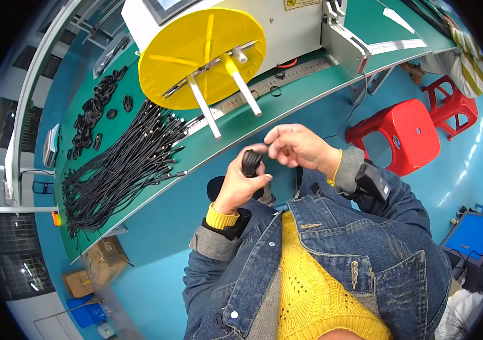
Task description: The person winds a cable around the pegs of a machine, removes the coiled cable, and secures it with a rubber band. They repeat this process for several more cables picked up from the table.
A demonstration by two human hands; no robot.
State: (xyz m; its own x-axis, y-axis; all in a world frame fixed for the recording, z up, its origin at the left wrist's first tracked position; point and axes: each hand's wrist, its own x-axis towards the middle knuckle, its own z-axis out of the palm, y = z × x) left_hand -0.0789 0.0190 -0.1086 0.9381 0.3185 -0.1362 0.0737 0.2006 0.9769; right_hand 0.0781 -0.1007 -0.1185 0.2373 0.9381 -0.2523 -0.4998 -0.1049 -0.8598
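My left hand (237,184) is wrapped round a small coil of black cable (251,163), held in front of my body just off the table's front edge. Close to the coil's upper right, my right hand (302,148) has its thumb and fingertips pinched together. Whatever lies between those fingertips is too small to make out. Beyond both hands is a winding machine with a round yellow disc (173,65). Two white pegs, one of them the left peg (203,107), stick out from the disc toward me, with no cable wound on them.
Many loose black cables (122,156) lie on the green table (85,241) at the left, beside a pile of small black coils (97,107). A metal ruler (303,69) runs along the table under the machine. Red stools (411,136) stand at right; cardboard boxes (105,260) sit lower left.
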